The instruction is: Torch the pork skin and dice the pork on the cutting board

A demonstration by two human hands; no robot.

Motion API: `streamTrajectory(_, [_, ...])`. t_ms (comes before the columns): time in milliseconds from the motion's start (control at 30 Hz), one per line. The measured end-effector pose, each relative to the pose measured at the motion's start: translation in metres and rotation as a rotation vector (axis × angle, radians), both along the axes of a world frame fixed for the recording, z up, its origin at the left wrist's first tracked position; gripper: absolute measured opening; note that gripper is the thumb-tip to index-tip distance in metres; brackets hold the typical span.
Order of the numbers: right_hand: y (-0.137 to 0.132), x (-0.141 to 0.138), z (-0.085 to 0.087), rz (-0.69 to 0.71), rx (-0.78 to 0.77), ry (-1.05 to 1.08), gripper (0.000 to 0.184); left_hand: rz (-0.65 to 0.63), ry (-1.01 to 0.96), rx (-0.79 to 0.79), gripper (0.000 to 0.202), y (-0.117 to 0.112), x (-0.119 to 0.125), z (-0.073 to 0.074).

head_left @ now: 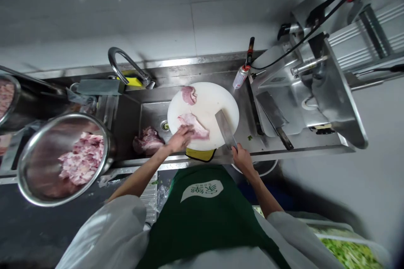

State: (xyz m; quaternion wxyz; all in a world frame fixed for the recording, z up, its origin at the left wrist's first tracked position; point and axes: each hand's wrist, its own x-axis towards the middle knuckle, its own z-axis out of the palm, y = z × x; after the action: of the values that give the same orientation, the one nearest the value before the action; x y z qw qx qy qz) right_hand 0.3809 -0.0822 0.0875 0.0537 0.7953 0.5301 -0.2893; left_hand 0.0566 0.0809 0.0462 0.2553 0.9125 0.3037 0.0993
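On the round white cutting board [217, 94], just at the lower left edge of a flat slab of pink meat [199, 128], is the left hand [182, 138]. Its fingers reach over this edge, and the larger part of the slab extends to the right of them, bare. The fingers are a little blurred, so I cannot tell if they pinch the meat or only rest on it. The right hand [243, 159] is closed firmly around the handle of a cleaver [224, 127], near the lower right border of the board. The blade lies to the right of the slab, apart from it, and points away from the person. Behind the slab, a smaller piece of meat [188, 95] lies near the far left border. To the left of the left hand, a thick chunk of meat [148, 141] is in the sink [153, 113]. Farther left stands a steel bowl [38, 155], which contains cut meat pieces [83, 157].
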Motion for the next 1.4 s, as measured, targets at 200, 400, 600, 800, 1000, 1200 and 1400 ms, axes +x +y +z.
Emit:
streamTrajectory(200, [0.017, -0.008, 0.023, 0.113, -0.081, -0.082, 0.035, 0.374, -0.061, 0.087, 0.035, -0.044, -0.021, -0.033])
streamTrajectory(400, [0.049, -0.050, 0.030, 0.327, -0.061, 0.015, 0.038, 0.679, -0.122, 0.177, 0.021, -0.020, 0.034, -0.041])
streamTrajectory(600, [0.068, -0.072, 0.019, 0.366, -0.099, 0.024, 0.039, 0.599, -0.083, 0.136, 0.024, 0.005, 0.067, -0.054])
streamTrajectory(800, [0.070, -0.066, 0.009, 0.366, -0.095, 0.007, 0.037, 0.615, -0.057, 0.127, 0.021, 0.004, 0.064, -0.057])
streamTrajectory(1000, [0.110, -0.083, 0.008, 0.384, -0.034, 0.060, 0.040, 0.609, -0.055, 0.084, 0.022, 0.005, 0.067, -0.055])
streamTrajectory(1200, [0.097, -0.066, 0.015, 0.385, -0.145, 0.065, 0.036, 0.630, -0.073, 0.075, 0.022, 0.004, 0.065, -0.056])
streamTrajectory(1400, [0.145, -0.091, 0.010, 0.396, -0.053, 0.095, 0.036, 0.595, -0.120, 0.061, 0.024, 0.005, 0.065, -0.058])
